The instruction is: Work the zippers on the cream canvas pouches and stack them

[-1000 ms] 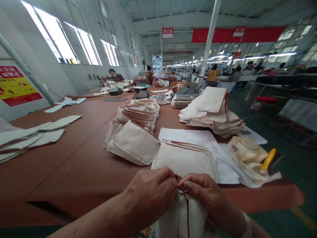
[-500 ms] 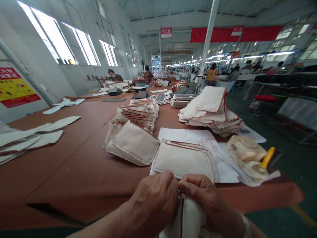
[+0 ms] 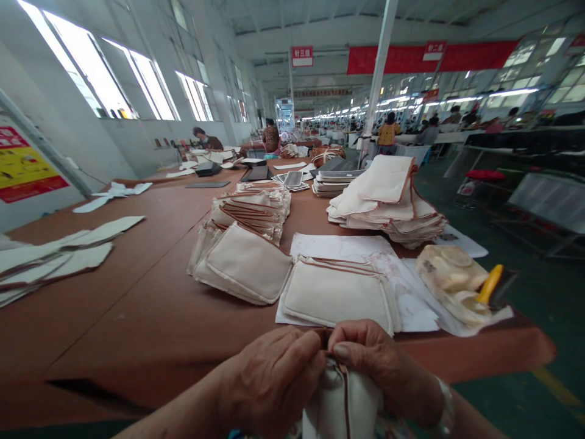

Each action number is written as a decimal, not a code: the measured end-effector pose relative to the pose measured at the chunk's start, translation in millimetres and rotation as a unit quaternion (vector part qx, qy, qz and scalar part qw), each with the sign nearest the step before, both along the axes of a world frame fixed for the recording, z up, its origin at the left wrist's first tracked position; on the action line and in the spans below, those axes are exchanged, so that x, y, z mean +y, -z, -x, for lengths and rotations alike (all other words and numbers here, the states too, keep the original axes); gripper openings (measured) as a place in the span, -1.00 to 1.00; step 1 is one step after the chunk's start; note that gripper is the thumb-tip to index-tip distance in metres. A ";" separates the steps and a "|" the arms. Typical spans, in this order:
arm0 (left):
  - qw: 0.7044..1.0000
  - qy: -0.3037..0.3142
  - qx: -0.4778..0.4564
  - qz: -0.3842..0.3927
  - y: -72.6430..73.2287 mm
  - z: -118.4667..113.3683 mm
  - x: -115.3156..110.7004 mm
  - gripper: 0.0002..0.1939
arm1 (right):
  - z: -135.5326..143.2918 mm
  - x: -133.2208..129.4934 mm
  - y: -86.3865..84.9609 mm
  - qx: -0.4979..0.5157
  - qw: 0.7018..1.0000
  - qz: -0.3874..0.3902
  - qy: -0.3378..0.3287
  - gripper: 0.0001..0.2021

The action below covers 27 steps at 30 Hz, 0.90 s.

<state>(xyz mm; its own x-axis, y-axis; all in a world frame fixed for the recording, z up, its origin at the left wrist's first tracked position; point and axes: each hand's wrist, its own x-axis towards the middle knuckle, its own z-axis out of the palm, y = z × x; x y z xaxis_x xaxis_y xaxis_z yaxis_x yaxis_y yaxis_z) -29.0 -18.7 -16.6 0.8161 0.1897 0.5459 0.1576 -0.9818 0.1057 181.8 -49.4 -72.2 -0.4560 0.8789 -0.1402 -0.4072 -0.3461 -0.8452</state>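
Note:
Close to me, below the table edge, a cream fabric piece (image 3: 326, 402) with brown edging and a zipper-like seam hangs from both hands. My left hand (image 3: 278, 372) is closed on its top end, fingers curled in. Beside it, my right hand (image 3: 370, 360) pinches the same end between thumb and forefinger. The fingers hide the exact spot they grip. Just beyond the hands, a flat stack of cream fabric panels (image 3: 336, 296) with brown trim lies on white paper (image 3: 347, 245). To its left leans another cream panel (image 3: 249, 265) on a pile.
Along the table (image 3: 137, 305) stand a row of folded cream pieces (image 3: 256, 210) and a tall stack of panels (image 3: 388, 189). At right sit a glue-stained plastic container (image 3: 450, 271) and a yellow-handled scraper (image 3: 490, 283). Long strips (image 3: 68, 244) lie left. Co-workers sit farther back.
Both hands have shifted slightly, and the left hand's fingers have turned more toward the right hand. More of the fabric piece's seam shows below them. The camera view has moved a little.

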 end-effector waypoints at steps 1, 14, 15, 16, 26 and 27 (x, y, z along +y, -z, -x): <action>0.999 0.003 -0.030 0.041 2.0 -0.8 0.0 -0.81 | -0.4 -0.6 -0.3 -0.004 1.000 0.002 0.003 -0.72; 0.679 0.006 0.014 0.734 -10.7 -11.9 7.1 -0.58 | -2.2 -5.1 -32.7 -0.151 0.968 -0.198 -0.017 -0.64; 0.660 0.009 -0.001 0.751 -9.0 -12.1 5.3 -0.58 | -2.0 -5.4 -33.7 -0.155 0.966 -0.206 -0.016 -0.64; 0.643 0.012 -0.015 0.766 -6.9 -12.4 3.2 -0.58 | -1.8 -5.1 -33.3 -0.157 0.964 -0.214 -0.016 -0.65; 0.906 -0.202 -0.185 0.324 -9.6 -9.0 -9.1 -0.70 | -24.2 13.5 -39.4 -0.295 0.913 -0.259 0.115 -0.53; 0.918 -0.202 -0.207 0.271 -11.0 -9.1 -10.7 -0.75 | -23.0 9.5 -48.0 -0.274 0.928 -0.235 0.091 -0.46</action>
